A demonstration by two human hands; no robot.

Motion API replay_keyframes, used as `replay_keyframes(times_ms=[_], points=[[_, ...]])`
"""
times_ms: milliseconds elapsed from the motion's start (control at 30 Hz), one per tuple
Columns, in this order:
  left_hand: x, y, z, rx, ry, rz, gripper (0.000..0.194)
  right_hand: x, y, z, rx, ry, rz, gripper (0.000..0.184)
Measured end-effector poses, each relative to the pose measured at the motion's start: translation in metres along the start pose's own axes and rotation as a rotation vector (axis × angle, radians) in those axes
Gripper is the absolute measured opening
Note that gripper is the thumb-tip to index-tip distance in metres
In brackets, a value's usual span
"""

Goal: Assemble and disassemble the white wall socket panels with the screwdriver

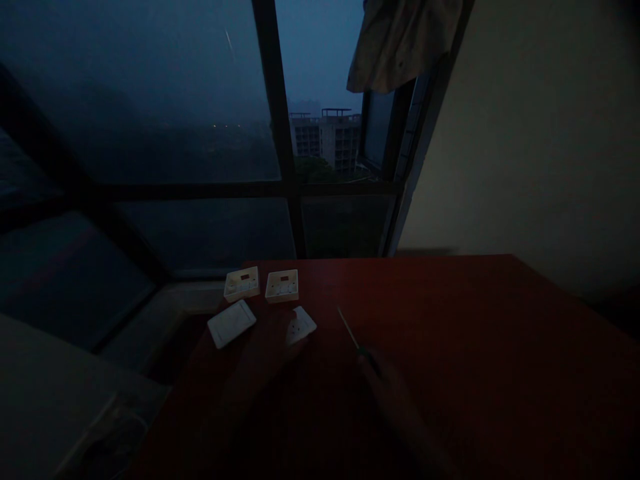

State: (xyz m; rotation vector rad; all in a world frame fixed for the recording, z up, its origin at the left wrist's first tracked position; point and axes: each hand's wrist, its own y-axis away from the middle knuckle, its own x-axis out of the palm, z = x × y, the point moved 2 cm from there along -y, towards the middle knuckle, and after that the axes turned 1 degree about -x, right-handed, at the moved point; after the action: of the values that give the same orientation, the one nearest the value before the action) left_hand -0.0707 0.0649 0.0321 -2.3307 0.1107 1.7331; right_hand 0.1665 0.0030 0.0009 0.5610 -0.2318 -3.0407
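Two pale open boxes [283,291] on counter [450,320], inner detail murky. Left grip [276,332] closed on socket plate [303,325], partly hiding it; right grip [384,381] wrapped round screwdriver [351,335], handle mostly covered.

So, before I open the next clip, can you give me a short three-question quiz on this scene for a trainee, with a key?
1. Multiple choice: what does the right hand hold?
a) a folded cloth
b) a screwdriver
c) a coil of wire

2. True or false: the left hand is touching the white socket plate.

3. Count: how many open boxes are on the red-brown table?

Key:
1. b; its thin shaft points away from the person.
2. True; fingers and thumb are at the plate's edges.
3. Two, side by side near the far edge.
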Motion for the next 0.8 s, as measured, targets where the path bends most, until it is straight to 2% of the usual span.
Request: replay_keyframes(times_ms=[200,333,433,633,800], points=[[-0.014,-0.009,0.011,0.084,-0.053,-0.070,0.031,-0.002,-0.011,0.022,-0.183,0.137,-0.040,0.020],[-0.015,-0.013,0.014,0.106,-0.108,-0.076,0.027,0.010,-0.036,0.029,-0.083,0.194,0.009,0.019],[-0.012,-0.015,0.016,0.096,-0.129,-0.095,0.026,0.027,-0.060,0.034,-0.096,0.171,0.032,0.022],[-0.006,-0.018,0.023,0.123,-0.075,-0.097,0.030,0.058,-0.100,0.046,-0.125,0.027,0.070,0.025],[-0.006,-0.018,0.025,0.153,-0.059,-0.122,0.031,0.077,-0.114,0.046,-0.063,-0.137,0.127,0.029]])
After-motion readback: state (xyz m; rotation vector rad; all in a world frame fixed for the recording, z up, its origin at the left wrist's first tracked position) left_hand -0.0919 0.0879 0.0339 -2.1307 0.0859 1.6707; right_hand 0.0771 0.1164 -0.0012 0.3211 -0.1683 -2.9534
